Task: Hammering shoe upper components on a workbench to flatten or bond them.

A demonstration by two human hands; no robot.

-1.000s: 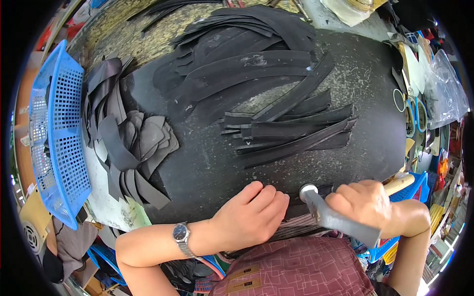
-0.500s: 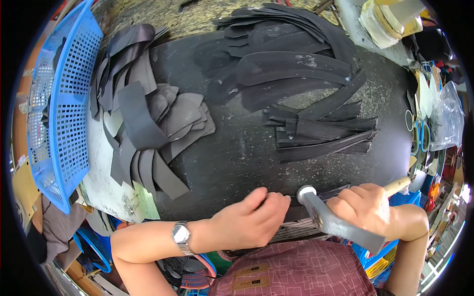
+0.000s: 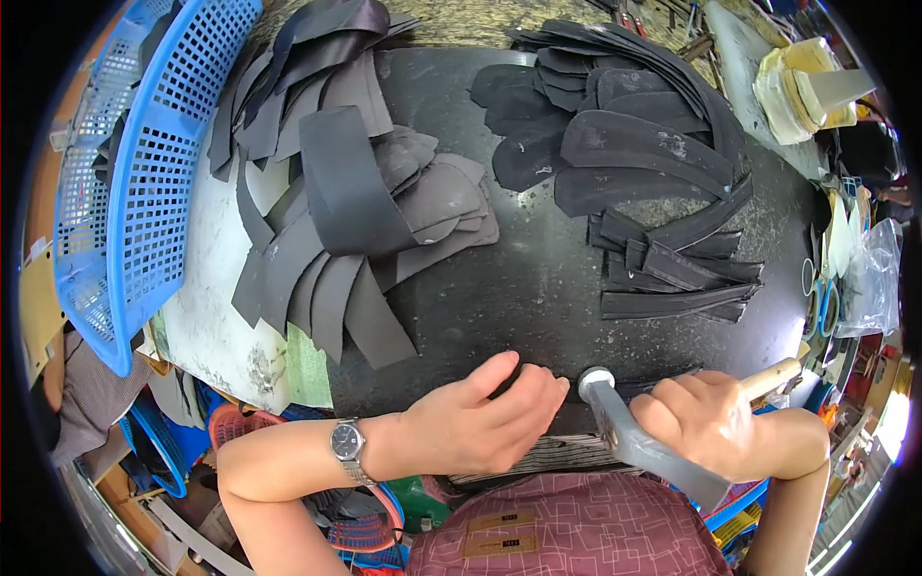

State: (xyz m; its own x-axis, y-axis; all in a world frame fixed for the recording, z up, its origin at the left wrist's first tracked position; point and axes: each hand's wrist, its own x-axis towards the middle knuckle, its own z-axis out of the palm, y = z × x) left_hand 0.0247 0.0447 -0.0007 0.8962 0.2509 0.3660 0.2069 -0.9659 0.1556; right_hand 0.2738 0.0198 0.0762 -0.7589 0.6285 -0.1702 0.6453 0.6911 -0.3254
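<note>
My right hand is wrapped round a hammer, whose wooden handle sticks out past the fist to the right. Its round face is low over the dark work surface near the front edge, just right of my left fingertips. My left hand is curled there, thumb raised a little away from the bent fingers; what they pinch, if anything, is hidden. Behind the hammer a thin black strip lies partly covered by my right hand. Further back is a bundle of narrow black strips.
Dark grey curved pieces are heaped at the left, beside a blue plastic basket. Black curved pieces are fanned out at the back right. A yellowish pot with a flat tool stands far right; scissors hang at the right edge.
The view has shifted, so the piles appear further right. My left thumb has lifted slightly from the fingers. The hammer stays low near the left fingertips, still in my right hand.
</note>
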